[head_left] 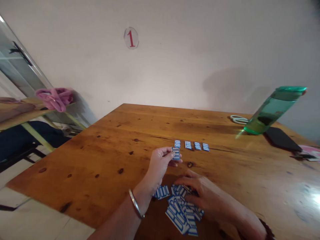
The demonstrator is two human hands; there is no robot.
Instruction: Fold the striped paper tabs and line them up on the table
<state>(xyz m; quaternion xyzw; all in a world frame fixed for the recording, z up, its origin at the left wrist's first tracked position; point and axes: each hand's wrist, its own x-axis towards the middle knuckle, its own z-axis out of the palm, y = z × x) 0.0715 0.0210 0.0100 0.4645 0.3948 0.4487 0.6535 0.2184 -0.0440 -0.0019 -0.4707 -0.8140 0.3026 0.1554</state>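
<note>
My left hand (160, 161) is closed on a small blue-and-white card (175, 153), pinched between thumb and fingers above the table. Beyond it, several similar cards (188, 145) lie apart in a short row. Close to me is a loose, overlapping pile of the same cards (178, 213), with a few more near my left wrist. My right hand (200, 188) rests over the pile's right side, its thumb and fingers apart. Its fingertips reach the cards, and part of the pile is hidden beneath it.
The wooden table (140, 133) runs up to a white wall. A green water bottle (272, 110), a dark phone-like slab (282, 139) and a coiled white cable (238, 119) are at the right. A pink cloth (56, 98) and another person's arm (17, 111) are on a separate table at left.
</note>
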